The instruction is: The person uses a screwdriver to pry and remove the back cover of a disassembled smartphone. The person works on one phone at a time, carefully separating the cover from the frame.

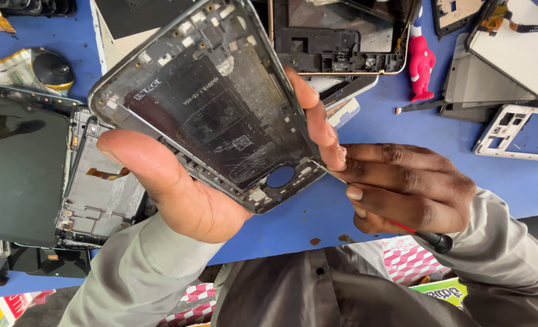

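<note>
A bare phone mid-frame (211, 100) is held tilted above the blue table (353, 130), gripped between the thumb and curled fingers of the left hand (184, 181). A thin screwdriver (402, 227) is pinched in the closed right hand (402, 188), its tip set at the frame's lower corner.
</note>
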